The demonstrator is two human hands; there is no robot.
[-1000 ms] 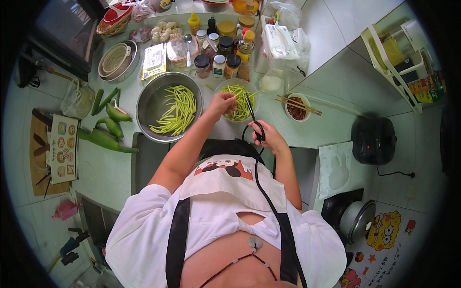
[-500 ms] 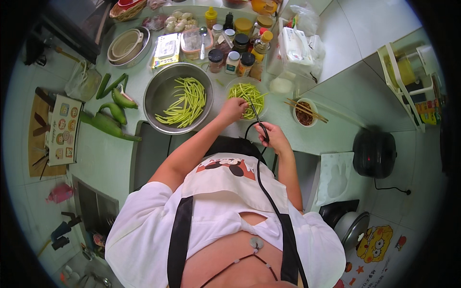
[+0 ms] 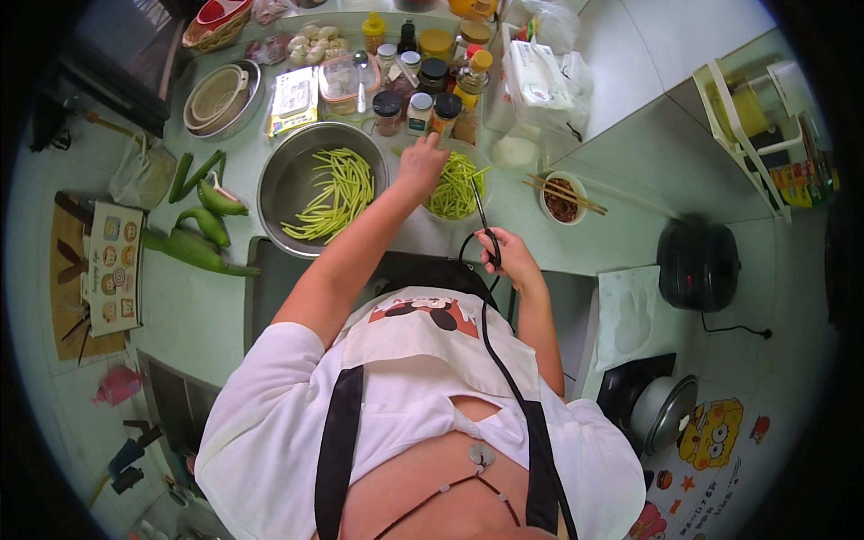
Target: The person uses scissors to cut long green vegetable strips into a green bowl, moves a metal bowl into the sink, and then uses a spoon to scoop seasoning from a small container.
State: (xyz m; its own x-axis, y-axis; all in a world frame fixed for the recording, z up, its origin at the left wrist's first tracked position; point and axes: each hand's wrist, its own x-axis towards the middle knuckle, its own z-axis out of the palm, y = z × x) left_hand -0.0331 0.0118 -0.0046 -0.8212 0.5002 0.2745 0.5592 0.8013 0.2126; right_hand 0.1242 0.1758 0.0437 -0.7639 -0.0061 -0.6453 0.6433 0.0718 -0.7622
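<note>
Beside the left hand [image 3: 424, 166], its grip unclear, slender yellow-green beans [image 3: 457, 186] lie heaped; the right hand [image 3: 511, 257] clasps scissors [image 3: 491, 249].

from afar i see dark lettering [image 3: 95, 262] on the box [image 3: 115, 270] and wall [image 3: 733, 486]; jar [image 3: 419, 114] and tissue pack [image 3: 538, 76] print blurs.

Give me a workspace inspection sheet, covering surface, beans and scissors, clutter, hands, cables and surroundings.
Surface: pale green counter.
Job's things: long green beans in a metal basin; more green pieces in a clear bowl; scissors.
Clutter: jars behind the bowl; green vegetables left of the basin.
Hands: left hand at the bowl's left side, grip unclear; right hand holds the scissors.
Cables: black cord down the person's front, passing near the right hand.
Surroundings: black cooker at right.
</note>
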